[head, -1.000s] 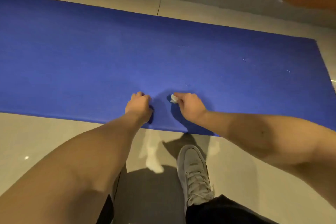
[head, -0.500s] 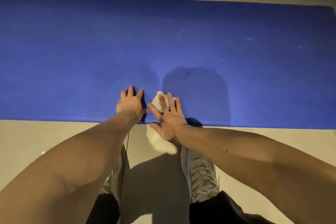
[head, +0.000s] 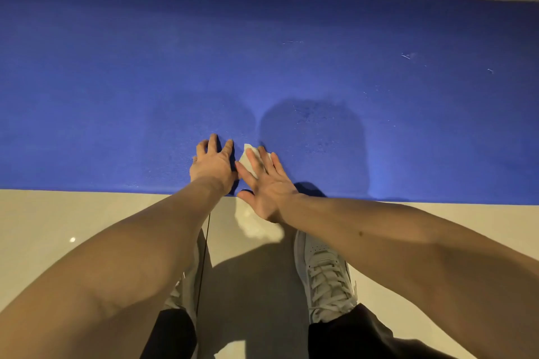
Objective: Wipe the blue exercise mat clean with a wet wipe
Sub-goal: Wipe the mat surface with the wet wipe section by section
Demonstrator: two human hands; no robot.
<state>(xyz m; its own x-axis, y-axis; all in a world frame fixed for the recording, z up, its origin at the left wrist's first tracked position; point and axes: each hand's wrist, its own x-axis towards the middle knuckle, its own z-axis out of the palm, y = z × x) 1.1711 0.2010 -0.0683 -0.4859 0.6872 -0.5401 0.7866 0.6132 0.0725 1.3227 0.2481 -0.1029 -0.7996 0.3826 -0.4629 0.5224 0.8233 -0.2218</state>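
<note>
Right hand [head: 269, 183] lies over the near edge of the blue mat [head: 291, 38], fingers straight and spread, pressing the wet wipe [head: 248, 159] flat onto it; the wipe sits beneath the fingertips. Left hand [head: 214, 163], just beside it, rests spread on the mat and holds nothing. Judged early in the task: pale specks [head: 406, 56] toward the mat's far right are not yet wiped.

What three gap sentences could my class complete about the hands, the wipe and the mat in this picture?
1. The straight fingers of the right hand press a white wet ____ onto the mat.
2. The left hand rests on the mat, whose colour is ____.
3. The grey laced shoe stands on the ____, not on the mat.

Missing words: wipe; blue; floor.
</note>
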